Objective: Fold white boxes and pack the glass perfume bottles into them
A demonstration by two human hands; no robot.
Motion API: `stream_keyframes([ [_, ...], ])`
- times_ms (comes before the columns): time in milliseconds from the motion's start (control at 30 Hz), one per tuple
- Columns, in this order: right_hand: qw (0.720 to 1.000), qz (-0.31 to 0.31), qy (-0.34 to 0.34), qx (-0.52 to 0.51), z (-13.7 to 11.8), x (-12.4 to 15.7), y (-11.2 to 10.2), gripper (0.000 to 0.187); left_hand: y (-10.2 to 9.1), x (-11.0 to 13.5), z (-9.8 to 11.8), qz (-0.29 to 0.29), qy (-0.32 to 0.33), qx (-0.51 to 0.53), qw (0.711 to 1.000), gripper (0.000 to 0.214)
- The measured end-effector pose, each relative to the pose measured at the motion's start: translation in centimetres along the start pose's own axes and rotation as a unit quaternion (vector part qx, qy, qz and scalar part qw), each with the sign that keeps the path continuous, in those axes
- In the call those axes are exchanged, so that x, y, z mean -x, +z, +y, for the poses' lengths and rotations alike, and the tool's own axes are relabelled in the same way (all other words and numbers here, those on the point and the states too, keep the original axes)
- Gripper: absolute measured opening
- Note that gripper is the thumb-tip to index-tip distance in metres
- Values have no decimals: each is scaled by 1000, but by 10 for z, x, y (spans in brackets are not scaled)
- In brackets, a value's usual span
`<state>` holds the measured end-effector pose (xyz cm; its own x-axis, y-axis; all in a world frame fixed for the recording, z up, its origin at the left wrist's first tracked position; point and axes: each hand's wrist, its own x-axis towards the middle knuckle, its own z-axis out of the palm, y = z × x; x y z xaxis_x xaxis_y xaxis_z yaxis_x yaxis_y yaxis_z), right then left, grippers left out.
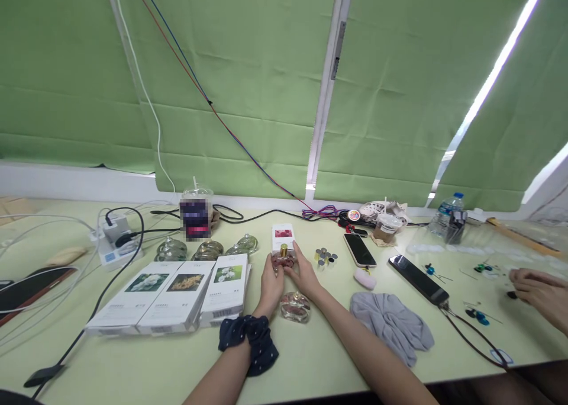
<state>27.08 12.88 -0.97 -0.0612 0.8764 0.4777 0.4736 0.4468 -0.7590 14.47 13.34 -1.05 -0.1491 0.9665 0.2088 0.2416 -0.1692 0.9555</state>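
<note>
The person's left hand [270, 279] and right hand [305, 273] meet around a pinkish glass bottle [283, 262], the fingers of each closed on its sides; where every fingertip presses cannot be told. The bottle is upright near the middle of the table [328, 357], just in front of a white box with a red flower picture [283, 235], and its gold top [284, 250] points up with no cover visible on it. The handling of this bottle looks to be midway: it is out of any box and in both hands, but not set down. A second pinkish bottle [295, 308] lies on the table between the forearms, held by neither hand. To the right, a cluster of small gold and silver cylinders [325, 256] sits loose, apart from every bottle, so that part seems undone. To the left, three more glass bottles [207, 251] lie behind three white boxes with flower pictures [175, 303]; these bottles are likewise outside any packaging, and what the boxes contain cannot be seen. Well apart, at the right edge, is a co-worker's hand [539, 292].
</note>
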Motion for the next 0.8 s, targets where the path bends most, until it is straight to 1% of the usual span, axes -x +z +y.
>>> stream_keyframes([
  [267, 999, 38, 31, 7, 12, -33, 16, 81, 23, -31, 6, 31, -30, -2, 999, 53],
  [433, 999, 38, 34, 6, 15, -42, 17, 84, 25, -44, 2, 19, -49, 30, 998, 57],
  [633, 997, 60, 40, -19, 8, -33, 14, 88, 22, -43, -3, -9, -68, 94, 993, 71],
  [733, 997, 57, 56, -6, 6, -25, 14, 91, 17, -36, 1, -18, -74, 125, 989, 76],
  [800, 996, 64, 61, 23, 3, -20, 13, 92, 10, -28, 5, -29, -79, 137, 987, 76],
])
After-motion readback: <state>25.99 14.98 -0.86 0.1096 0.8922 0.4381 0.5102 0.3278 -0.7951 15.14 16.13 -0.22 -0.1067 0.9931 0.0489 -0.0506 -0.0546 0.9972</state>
